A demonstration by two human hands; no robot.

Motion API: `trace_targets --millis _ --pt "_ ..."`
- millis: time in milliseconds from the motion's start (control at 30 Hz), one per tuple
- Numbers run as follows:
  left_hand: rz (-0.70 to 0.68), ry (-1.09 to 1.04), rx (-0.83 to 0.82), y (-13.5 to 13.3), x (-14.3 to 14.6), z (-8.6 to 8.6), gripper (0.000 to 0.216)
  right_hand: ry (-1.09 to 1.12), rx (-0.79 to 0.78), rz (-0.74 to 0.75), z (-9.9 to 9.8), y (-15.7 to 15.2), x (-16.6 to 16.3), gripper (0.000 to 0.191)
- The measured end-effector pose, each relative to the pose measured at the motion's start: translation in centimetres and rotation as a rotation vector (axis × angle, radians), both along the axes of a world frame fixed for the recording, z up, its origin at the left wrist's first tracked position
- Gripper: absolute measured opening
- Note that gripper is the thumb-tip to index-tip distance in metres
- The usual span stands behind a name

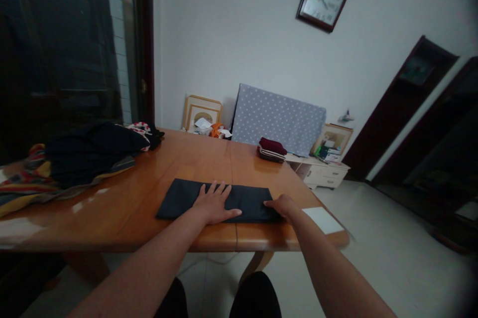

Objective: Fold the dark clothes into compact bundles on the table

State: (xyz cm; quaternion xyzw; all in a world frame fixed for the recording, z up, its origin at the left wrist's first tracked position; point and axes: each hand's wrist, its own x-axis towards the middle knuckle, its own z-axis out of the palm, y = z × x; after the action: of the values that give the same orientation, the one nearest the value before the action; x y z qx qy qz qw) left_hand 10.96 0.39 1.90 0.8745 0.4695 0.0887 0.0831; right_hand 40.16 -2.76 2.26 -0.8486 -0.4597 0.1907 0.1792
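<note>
A dark navy garment [246, 202], folded into a long flat strip, lies along the near edge of the wooden table; its exact kind cannot be made out. Flat on its middle rests my left hand [213, 204], fingers spread and thumb pointing right. At the strip's right end, my right hand [284, 206] grips the edge, one digit stretched over the top of the cloth. The other fingers of that hand are mostly hidden behind it.
The wooden table [194, 156] carries a heap of loose clothes [93, 151] at left, a small folded stack [272, 149] at the far right and a white sheet [323, 220] near the right corner. Behind are a dotted cloth cover [278, 116] and a white cabinet [328, 174].
</note>
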Motion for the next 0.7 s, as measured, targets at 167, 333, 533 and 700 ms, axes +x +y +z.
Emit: trace_targets --millis 167,333,533,700 --pt "-0.001 -0.002 0.013 0.2 0.0 -0.2 0.106 0.033 0.018 0.000 -0.1 0.1 -0.2 0.044" --pt "0.004 0.009 0.021 0.2 0.0 -0.3 0.105 0.049 0.036 0.025 -0.4 0.1 -0.5 0.033" --pt "0.009 0.005 0.023 0.0 0.0 -0.1 0.105 0.053 0.092 0.053 -0.1 -0.2 -1.2 0.020" --pt "0.009 0.004 0.001 -0.1 0.0 0.1 0.107 0.101 0.162 0.028 0.5 -0.8 -1.7 0.020"
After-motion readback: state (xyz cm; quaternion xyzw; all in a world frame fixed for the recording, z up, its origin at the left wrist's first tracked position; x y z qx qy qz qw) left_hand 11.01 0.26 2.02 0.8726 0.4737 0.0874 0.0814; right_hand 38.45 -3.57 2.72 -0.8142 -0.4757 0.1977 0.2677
